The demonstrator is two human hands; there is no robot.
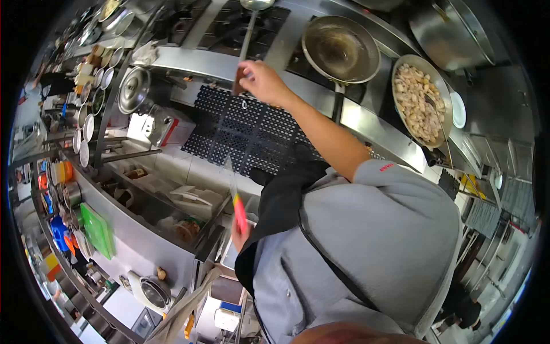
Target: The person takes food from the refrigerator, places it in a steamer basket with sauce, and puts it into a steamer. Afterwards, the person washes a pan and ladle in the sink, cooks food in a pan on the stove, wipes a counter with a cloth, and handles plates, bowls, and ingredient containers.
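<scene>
"Head camera view: where are the two hands?"

"At upper centre, the right hand (262,83) has its fingers drawn narrow on the brown grip of a long-handled ladle (248,40). The bowl, cut by the top edge of the frame, lies over a burner (225,28)."

"Why that way round?"

"Probably so the bowl sits over the stove (312,94) and the grip comes out towards the person. (The frying pan (338,51), upper right of centre, has its dark handle turned outward too, likely for the same easy reach.)"

"And the left hand (239,234)?"

"Below centre, left of the dark apron (275,200) and partly hidden by it. Its fingers wrap the pink-and-yellow handle of a knife (239,213), whose blurred blade points up the frame. Tip away from the body seems the safer way to carry it, I'd judge."

"How tight?"

"I can't tell the pressure of either grip."

"Anything else near?"

"A wide pan (444,92) at upper right, full of pale chopped pieces (421,103); its breadth presumably lets them spread out."
</scene>
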